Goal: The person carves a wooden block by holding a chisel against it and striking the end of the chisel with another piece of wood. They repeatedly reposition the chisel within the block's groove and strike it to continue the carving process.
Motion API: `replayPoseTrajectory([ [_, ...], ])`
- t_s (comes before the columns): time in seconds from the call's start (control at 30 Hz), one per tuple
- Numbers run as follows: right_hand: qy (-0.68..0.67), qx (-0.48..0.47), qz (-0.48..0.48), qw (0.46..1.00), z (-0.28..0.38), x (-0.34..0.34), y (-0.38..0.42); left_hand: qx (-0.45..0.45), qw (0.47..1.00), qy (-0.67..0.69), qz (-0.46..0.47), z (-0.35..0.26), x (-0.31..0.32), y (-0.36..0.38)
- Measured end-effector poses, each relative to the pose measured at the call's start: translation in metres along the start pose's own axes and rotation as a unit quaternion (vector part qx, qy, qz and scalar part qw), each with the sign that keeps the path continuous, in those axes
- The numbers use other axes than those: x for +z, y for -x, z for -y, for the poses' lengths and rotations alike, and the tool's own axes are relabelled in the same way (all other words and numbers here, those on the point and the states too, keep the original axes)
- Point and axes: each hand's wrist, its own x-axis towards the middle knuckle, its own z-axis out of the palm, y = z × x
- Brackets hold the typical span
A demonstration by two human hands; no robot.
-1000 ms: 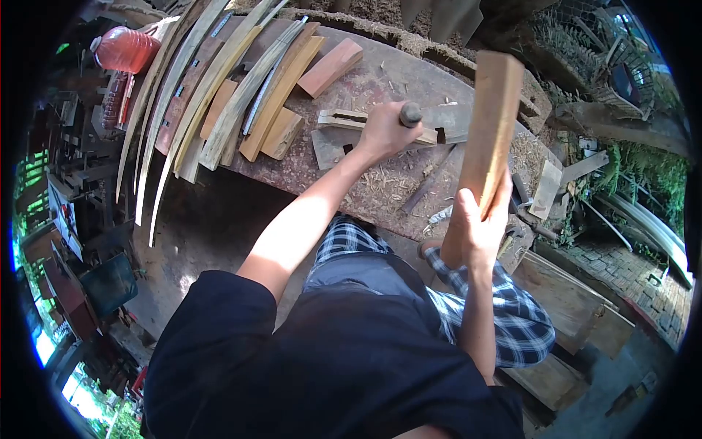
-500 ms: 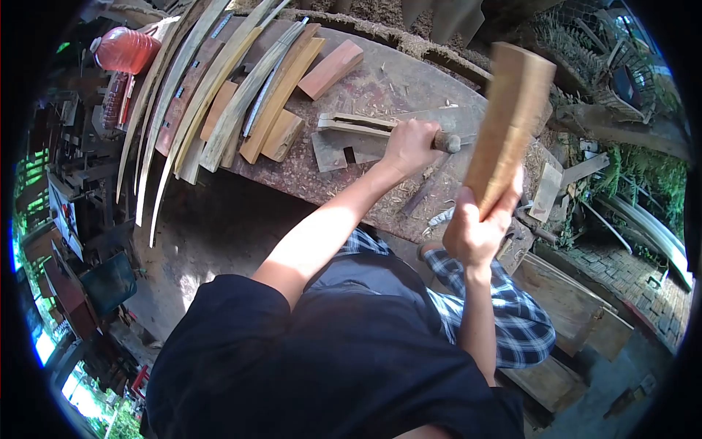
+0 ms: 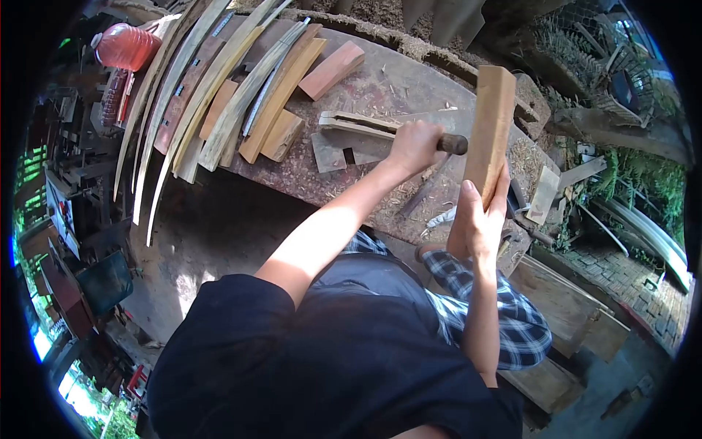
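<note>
My left hand (image 3: 415, 150) is closed around a wooden-handled chisel (image 3: 453, 144); the round handle end sticks out to the right and the blade is hidden. Under and beside that fist lies a narrow, slotted pale wood piece (image 3: 355, 124), on a greyish flat board (image 3: 329, 152) with a square notch. My right hand (image 3: 482, 219) grips the lower part of a thick rectangular wooden block (image 3: 491, 121), which stands up close to the right of the chisel handle. A small gap shows between block and handle.
Wood shavings litter the worktable (image 3: 395, 80). Several curved wood strips (image 3: 241, 121) and a reddish block (image 3: 331, 70) lie on its left. A jug of red liquid (image 3: 126, 47) stands at far left. Loose offcuts (image 3: 543, 194) lie at the right edge.
The wooden block in my right hand has come down and left, closer to the chisel handle, and stands straighter. My left hand has shifted slightly right, still holding the chisel.
</note>
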Motion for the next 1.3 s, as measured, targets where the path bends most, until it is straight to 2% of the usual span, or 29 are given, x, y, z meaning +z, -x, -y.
replayPoseTrajectory([
  [0.07, -0.061, 0.017, -0.033, 0.997, -0.014, 0.001, 0.000, -0.005, 1.000, 0.019, -0.008, 0.011, -0.014, -0.001],
  [0.13, -0.066, 0.033, -0.039, 0.996, -0.011, 0.001, 0.005, -0.035, 0.997, 0.035, -0.056, 0.028, -0.026, -0.004],
  [0.2, -0.074, 0.080, -0.017, 0.994, -0.015, 0.001, 0.010, -0.087, 0.973, 0.208, -0.047, 0.052, -0.043, -0.006],
  [0.23, -0.071, 0.050, -0.019, 0.996, -0.023, 0.003, 0.011, -0.081, 0.963, 0.244, -0.079, 0.067, -0.041, -0.007],
  [0.33, -0.055, 0.066, -0.019, 0.996, -0.028, 0.008, 0.017, -0.095, 0.975, 0.187, -0.076, 0.083, -0.048, -0.004],
  [0.5, -0.088, 0.101, -0.009, 0.991, 0.001, 0.008, 0.021, -0.094, 0.969, 0.221, -0.056, 0.052, -0.051, 0.005],
  [0.6, -0.117, 0.139, 0.014, 0.983, 0.015, 0.003, 0.017, -0.049, 0.981, 0.177, -0.058, 0.039, -0.040, 0.002],
  [0.67, -0.055, 0.001, -0.040, 0.998, 0.022, 0.001, 0.014, -0.046, 0.993, 0.093, -0.050, 0.029, -0.034, -0.001],
  [0.73, -0.030, -0.053, -0.078, 0.995, 0.024, -0.006, 0.016, -0.049, 0.990, 0.118, -0.054, 0.016, -0.031, 0.004],
  [0.8, -0.122, -0.094, -0.104, 0.983, 0.038, -0.002, 0.018, 0.000, 0.992, 0.103, -0.068, 0.004, -0.026, 0.005],
  [0.83, -0.066, -0.193, -0.143, 0.968, 0.037, 0.004, 0.011, 0.002, 0.997, 0.075, -0.036, -0.002, -0.024, 0.006],
  [0.87, -0.110, -0.147, -0.141, 0.973, 0.029, 0.015, 0.013, 0.004, 0.996, 0.075, -0.038, -0.005, -0.019, 0.008],
  [0.9, -0.026, -0.032, -0.046, 0.998, 0.028, 0.013, 0.011, 0.023, 0.998, 0.061, -0.024, -0.006, -0.012, 0.009],
  [0.93, 0.059, 0.083, 0.048, 0.994, 0.030, 0.010, 0.007, 0.044, 0.998, 0.047, -0.011, -0.006, -0.003, 0.009],
  [0.97, 0.159, -0.004, 0.021, 0.987, 0.020, 0.012, 0.009, 0.021, 1.000, 0.018, 0.013, -0.008, -0.002, 0.009],
  [1.0, 0.160, -0.010, 0.021, 0.987, 0.016, 0.009, 0.008, 0.021, 1.000, 0.017, 0.007, -0.007, -0.002, 0.004],
  [1.1, 0.015, -0.035, -0.075, 0.996, 0.014, 0.005, 0.019, 0.008, 1.000, -0.018, -0.018, -0.002, 0.004, 0.007],
  [1.13, -0.015, -0.129, -0.125, 0.984, -0.003, 0.009, 0.017, 0.007, 1.000, -0.020, -0.020, 0.000, 0.004, 0.006],
  [1.2, 0.022, -0.075, -0.099, 0.992, 0.003, 0.014, 0.017, 0.019, 1.000, -0.019, -0.011, -0.001, 0.003, 0.006],
  [1.23, 0.072, 0.069, 0.013, 0.995, 0.012, 0.011, 0.014, 0.025, 0.999, -0.018, -0.009, -0.003, 0.003, 0.006],
  [1.27, 0.155, 0.038, 0.042, 0.986, 0.008, 0.011, 0.010, -0.005, 0.999, -0.024, 0.037, -0.003, 0.003, 0.008],
  [1.3, 0.135, 0.036, 0.041, 0.989, 0.010, 0.005, 0.009, -0.038, 0.996, -0.031, 0.078, -0.003, 0.003, 0.006],
])
